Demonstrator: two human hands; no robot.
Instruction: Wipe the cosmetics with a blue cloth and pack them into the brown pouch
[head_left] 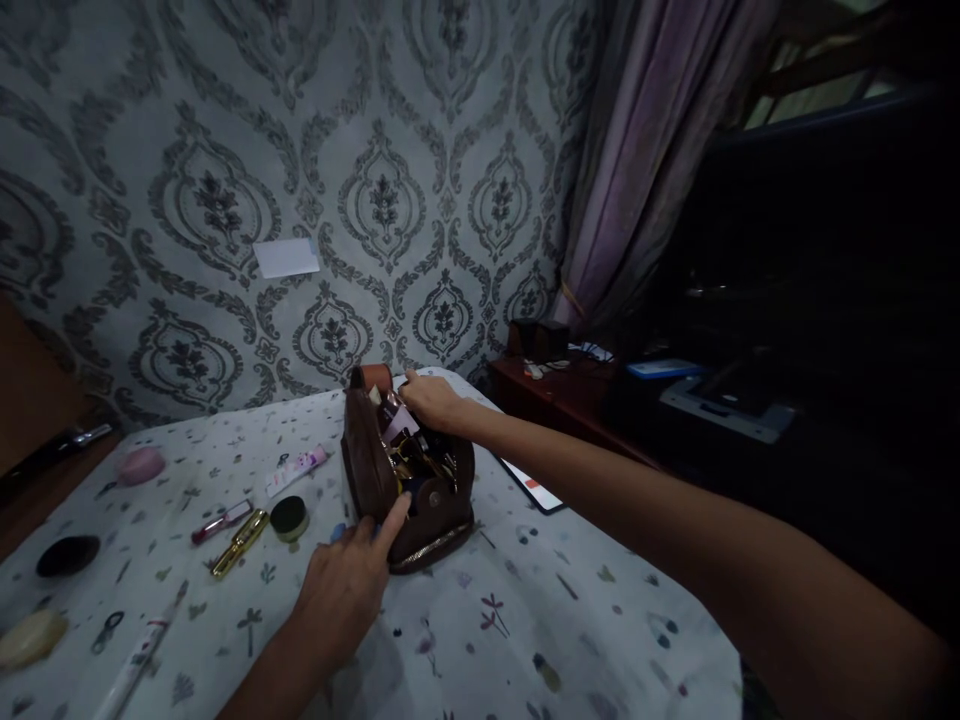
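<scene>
A brown cosmetic bag (371, 465) stands unzipped on the patterned cloth, with several small items (416, 445) jumbled inside, too dark to name one by one. My left hand (345, 580) holds its near left edge, the forefinger stretched along the rim and the other fingers curled low against the side. At the far right of the opening, my right hand (433, 400) grips the upper rim; its fingertips are partly hidden. Left of the bag lie a round dark-lidded jar (289, 517), a gold tube (240, 543), a lip gloss tube (222, 522) and a pink-and-white squeeze tube (297, 470).
The cloth-covered table (465, 660) also bears a pink puff (140, 464), a black oval item (68, 555), a beige oval item (34, 638) and a white pen-like stick (139, 660). A tablet-like device (534, 487) lies behind my right forearm. A red-brown cabinet (547, 390) stands beyond.
</scene>
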